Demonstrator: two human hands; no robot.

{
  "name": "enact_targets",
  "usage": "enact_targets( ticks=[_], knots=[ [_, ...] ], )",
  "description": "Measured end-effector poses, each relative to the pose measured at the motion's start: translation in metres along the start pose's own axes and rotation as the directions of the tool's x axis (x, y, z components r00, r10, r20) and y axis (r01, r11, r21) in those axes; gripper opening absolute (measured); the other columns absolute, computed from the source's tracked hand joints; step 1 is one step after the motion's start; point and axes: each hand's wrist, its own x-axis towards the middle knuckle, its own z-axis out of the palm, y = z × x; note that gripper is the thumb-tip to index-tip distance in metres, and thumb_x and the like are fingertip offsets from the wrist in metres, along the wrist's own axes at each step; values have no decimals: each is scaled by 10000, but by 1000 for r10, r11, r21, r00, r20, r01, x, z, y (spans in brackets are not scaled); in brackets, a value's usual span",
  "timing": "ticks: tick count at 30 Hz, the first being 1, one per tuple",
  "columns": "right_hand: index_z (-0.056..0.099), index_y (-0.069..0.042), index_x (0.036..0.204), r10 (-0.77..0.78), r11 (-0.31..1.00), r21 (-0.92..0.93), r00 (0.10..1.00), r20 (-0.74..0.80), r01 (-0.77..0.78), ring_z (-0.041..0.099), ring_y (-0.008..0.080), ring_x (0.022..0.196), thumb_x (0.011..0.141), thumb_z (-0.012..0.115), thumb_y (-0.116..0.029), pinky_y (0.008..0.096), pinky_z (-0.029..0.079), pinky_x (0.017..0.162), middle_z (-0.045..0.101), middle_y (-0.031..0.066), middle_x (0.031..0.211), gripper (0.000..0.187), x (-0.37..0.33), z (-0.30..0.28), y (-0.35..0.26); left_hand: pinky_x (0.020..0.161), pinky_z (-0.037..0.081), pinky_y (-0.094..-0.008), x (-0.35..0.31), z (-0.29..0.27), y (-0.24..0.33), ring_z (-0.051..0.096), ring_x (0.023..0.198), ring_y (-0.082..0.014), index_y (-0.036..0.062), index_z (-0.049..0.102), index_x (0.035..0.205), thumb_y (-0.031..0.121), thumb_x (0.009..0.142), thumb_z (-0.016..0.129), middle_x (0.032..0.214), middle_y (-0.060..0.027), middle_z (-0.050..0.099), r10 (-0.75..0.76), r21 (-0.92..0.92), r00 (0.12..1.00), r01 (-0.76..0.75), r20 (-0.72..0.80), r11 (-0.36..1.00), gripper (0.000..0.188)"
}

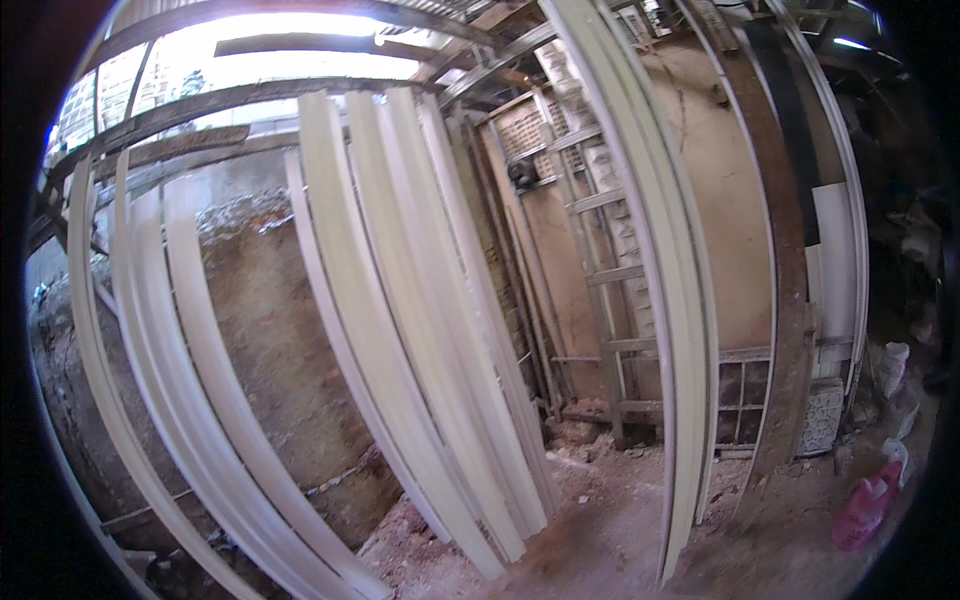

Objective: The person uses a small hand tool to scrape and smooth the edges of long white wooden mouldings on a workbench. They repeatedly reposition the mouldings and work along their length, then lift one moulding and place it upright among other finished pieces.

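Note:
Neither of my hands shows in the head view, nor do my forearms. Several long pale cream plaster-like moulding strips (420,330) lean upright against a wooden rail in the middle. To their left, more whitish strips (185,340) stand with gaps between them. A tall grooved cream moulding (665,270) rises alone right of the middle, its foot on the dusty floor. What the strips are made of I cannot tell.
Wooden rails (240,90) cross at the upper left. A ladder-like frame (610,270) and a brown board (790,300) stand against the tan wall (725,200). Rubble (400,540) lies along the wall's foot. A pink bag (865,510) sits at the lower right.

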Motion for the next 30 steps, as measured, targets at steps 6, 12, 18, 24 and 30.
enact_targets(
  ticks=[6,12,18,24,30],
  knots=[
    [681,-38,1101,-46,998,-44,962,-270,35,609,140,936,966,640,-322,345,495,866,669,46,1002,317,-60,-118,-16,839,528,-399,-32,111,24,662,967,-246,-40,624,1190,254,852,811,1153,-160,694,36,-71,978,-22,206,997,485],
    [677,-38,1088,-109,994,-71,863,-494,85,596,140,922,975,625,-353,351,492,852,657,41,983,339,-105,-196,-31,849,525,-398,-55,186,43,654,985,-241,-35,628,1175,261,867,799,1153,-153,691,91,-109,923,-54,373,993,460],
    [672,-38,1075,-147,989,-92,738,-658,115,582,139,908,985,610,-385,358,488,837,646,36,965,364,-133,-245,-37,859,522,-398,-60,240,39,647,1002,-236,-30,632,1159,268,882,786,1154,-145,688,117,-128,848,-59,518,990,435],
    [668,-37,1062,-161,987,-126,589,-792,100,569,138,894,995,595,-417,364,485,822,634,32,946,392,-137,-281,-29,868,520,-397,-37,290,-2,640,1019,-232,-25,636,1144,274,896,773,1154,-137,685,105,-151,759,-10,642,989,412],
    [663,-37,1049,-174,985,-157,443,-880,75,556,138,879,1005,581,-449,370,482,807,623,27,928,422,-109,-315,-2,878,517,-397,8,337,-27,632,1036,-227,-19,640,1129,281,911,761,1155,-130,683,134,-257,667,89,733,962,390]
  ],
)
